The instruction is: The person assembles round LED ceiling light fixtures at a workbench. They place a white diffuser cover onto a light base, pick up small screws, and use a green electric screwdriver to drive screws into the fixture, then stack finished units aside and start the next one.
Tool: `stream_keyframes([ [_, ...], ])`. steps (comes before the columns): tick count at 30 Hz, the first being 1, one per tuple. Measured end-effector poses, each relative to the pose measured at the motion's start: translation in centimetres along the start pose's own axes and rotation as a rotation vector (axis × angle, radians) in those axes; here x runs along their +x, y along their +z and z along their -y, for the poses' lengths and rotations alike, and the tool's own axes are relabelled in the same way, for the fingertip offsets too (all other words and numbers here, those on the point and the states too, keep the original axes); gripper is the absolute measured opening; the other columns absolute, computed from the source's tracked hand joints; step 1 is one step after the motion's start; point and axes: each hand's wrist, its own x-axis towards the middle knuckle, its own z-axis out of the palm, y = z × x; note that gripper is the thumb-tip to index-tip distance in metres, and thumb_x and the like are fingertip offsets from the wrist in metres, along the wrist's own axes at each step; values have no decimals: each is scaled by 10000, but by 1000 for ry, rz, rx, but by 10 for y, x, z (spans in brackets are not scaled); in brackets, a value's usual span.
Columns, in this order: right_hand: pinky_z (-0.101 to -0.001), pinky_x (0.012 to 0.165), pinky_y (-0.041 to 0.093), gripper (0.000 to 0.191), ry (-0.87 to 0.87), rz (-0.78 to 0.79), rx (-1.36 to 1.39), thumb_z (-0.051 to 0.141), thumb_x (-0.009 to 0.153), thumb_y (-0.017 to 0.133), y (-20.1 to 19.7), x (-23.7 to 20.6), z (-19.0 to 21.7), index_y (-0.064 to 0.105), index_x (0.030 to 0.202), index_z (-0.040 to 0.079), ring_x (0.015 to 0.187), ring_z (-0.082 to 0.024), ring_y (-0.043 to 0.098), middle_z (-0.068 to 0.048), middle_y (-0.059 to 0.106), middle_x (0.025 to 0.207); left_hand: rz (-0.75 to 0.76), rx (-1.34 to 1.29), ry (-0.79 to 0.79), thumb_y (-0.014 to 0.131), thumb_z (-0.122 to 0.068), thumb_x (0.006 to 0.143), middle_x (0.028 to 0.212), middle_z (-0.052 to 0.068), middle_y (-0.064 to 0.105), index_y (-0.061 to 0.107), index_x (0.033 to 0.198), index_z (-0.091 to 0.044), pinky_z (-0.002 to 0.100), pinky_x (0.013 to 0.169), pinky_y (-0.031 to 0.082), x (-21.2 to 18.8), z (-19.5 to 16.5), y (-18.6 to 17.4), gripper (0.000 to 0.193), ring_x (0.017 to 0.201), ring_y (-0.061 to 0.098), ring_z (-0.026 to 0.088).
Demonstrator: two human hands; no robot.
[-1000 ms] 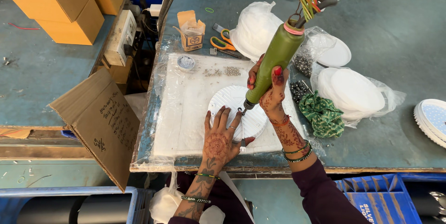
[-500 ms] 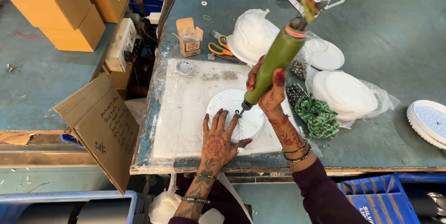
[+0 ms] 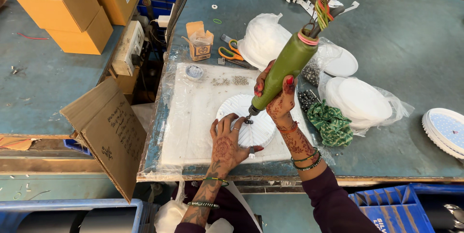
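Here the right hand [image 3: 279, 98] is wrapped tight around a green powered screwdriver [image 3: 284, 71], its tip pressed down onto a round white disc [image 3: 244, 123] lying on the white mat [image 3: 193, 122] near the bench's front edge. The left hand [image 3: 226, 143] lies flat with fingers spread, pinning the disc's near side, gripping nothing. Loose screws [image 3: 232, 81] sit scattered on the mat beyond, orange-handled scissors [image 3: 231, 52] behind them, and a green cloth [image 3: 331, 122] just right of the wrist.

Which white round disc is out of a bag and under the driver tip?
The ribbed white disc on the foam mat, pinned by the left hand. The other white discs sit bagged in clear plastic to the right.
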Motion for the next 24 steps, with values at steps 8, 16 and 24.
stream_keyframes([
  [8,-326,661,460,643,-17,13,-41,578,1003,637,-1,-7,-4,479,1194,-16,712,-198,529,-141,540,818,17,-69,-55,933,-652,480,1346,98,495,592,1337,-73,554,1213,97,6,1,2,1090,1380,381,266],
  [16,-325,670,462,640,0,12,-26,575,997,644,-2,-9,-4,476,1199,-9,724,-197,531,-143,543,828,36,-69,-68,936,-658,467,1344,100,492,583,1349,-54,559,1216,85,7,3,6,1126,1383,375,268],
  [24,-332,644,463,671,-4,-14,-52,579,986,660,-4,-11,-13,475,1219,-22,732,-207,540,-128,524,879,33,-76,-75,941,-636,463,1354,96,492,585,1343,-48,560,1215,89,6,3,6,1116,1385,372,260],
])
